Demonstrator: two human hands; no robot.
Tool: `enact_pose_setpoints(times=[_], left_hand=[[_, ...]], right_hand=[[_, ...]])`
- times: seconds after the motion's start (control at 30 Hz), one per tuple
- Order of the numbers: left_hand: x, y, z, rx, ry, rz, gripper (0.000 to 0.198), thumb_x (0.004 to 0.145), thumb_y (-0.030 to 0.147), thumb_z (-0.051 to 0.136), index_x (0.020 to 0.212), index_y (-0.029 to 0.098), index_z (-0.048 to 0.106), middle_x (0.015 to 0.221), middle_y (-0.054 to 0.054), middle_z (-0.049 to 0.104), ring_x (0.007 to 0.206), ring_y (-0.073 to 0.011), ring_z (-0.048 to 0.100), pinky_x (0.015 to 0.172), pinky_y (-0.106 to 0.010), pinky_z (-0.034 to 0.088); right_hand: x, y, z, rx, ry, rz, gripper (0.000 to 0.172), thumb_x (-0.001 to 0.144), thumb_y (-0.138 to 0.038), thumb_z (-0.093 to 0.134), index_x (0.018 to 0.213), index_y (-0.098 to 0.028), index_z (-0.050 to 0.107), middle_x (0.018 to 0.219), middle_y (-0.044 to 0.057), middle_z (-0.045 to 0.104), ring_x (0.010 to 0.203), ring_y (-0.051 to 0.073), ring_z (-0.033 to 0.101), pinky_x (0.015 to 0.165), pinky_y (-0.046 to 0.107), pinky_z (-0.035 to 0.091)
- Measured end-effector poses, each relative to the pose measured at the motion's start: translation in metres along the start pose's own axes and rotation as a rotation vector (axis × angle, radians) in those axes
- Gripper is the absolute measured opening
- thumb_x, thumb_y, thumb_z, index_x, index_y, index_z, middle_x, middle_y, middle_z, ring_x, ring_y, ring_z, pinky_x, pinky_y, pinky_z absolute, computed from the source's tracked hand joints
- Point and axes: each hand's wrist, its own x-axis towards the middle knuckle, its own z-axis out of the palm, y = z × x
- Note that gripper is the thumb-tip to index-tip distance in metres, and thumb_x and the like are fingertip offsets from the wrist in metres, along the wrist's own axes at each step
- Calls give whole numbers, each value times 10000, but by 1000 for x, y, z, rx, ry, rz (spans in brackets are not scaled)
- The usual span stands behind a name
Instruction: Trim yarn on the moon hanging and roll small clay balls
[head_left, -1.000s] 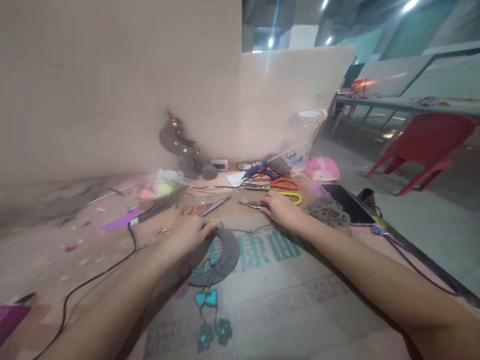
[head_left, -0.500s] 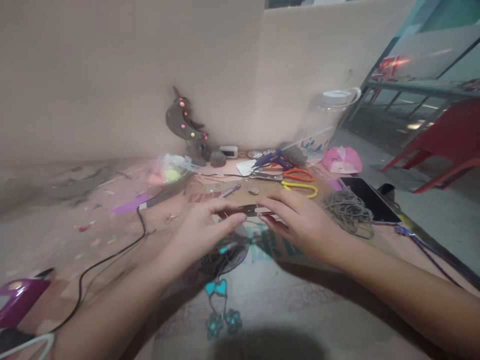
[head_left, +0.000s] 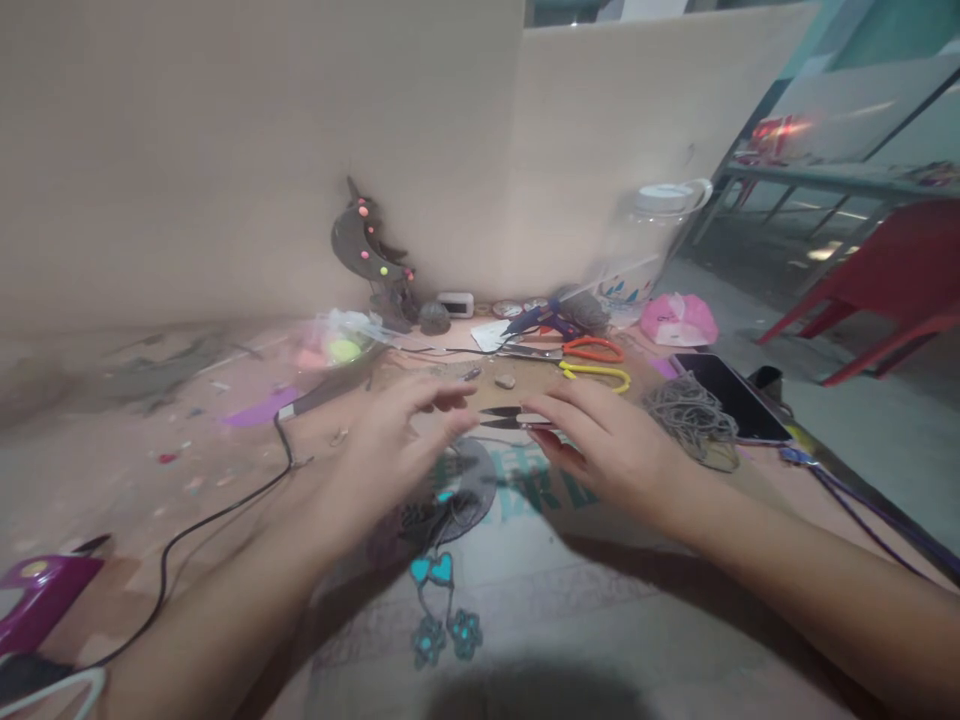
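My right hand [head_left: 592,430] is closed round a pair of thread snips [head_left: 501,417]. Their two dark pointed blades stick out to the left, slightly apart. Facing the tips, my left hand [head_left: 424,425] holds nothing, its thumb and fingers parted. Below the hands lies a round grey piece [head_left: 474,490] on the table. Grey cords run from it to two turquoise hearts [head_left: 432,570] and two grey flowers with turquoise centres [head_left: 448,638].
Behind the hands lie scissors with orange and yellow handles [head_left: 596,375], a blue glue gun [head_left: 536,318] and a small stone [head_left: 505,381]. Tangled grey yarn [head_left: 694,410] and a phone [head_left: 731,395] are on the right, a bottle [head_left: 652,240] behind. A black cable [head_left: 225,510] crosses the left.
My left hand has let go of the snips' blades and drawn away to the left, its fingers opening. The right hand keeps hold of the snips.
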Motion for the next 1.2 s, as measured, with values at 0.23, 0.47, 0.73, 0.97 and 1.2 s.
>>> enact_pose_setpoints(times=[0.23,0.47,0.73,0.97,1.2], left_hand=[[-4,8,11,53,-16,66,138,900,261,613,814,186,691,820,7,708,810,-154,642,774,-259,465],[0,10,-2,100,-98,32,162,893,282,584,818,208,707,823,14,727,796,-160,645,749,-253,471],[11,-1,-29,127,74,-81,287,936,362,496,879,186,715,808,-27,705,765,-185,618,714,-273,458],[7,-9,-21,-49,-15,-109,514,974,503,403,649,178,632,662,-33,626,676,-173,578,673,-275,442],[8,-14,-8,-554,-208,-293,732,929,720,322,949,116,736,821,-103,706,739,-183,636,735,-309,513]], right_hand=[[3,-12,-3,4,-87,-35,231,984,-136,490,1197,-67,546,894,106,633,800,218,573,698,349,501],[5,-12,-6,-30,-103,-28,190,985,-143,494,1154,-87,563,819,69,610,740,205,554,654,331,466],[2,0,-5,-43,-12,60,183,976,-183,523,1141,-122,572,920,87,669,819,201,607,725,321,500],[2,-3,-4,-9,-24,89,191,988,-224,510,1136,-128,585,872,69,657,821,188,627,740,303,509],[2,2,-8,5,-36,146,214,977,-256,525,1151,-146,585,944,93,697,858,208,656,767,330,528]])
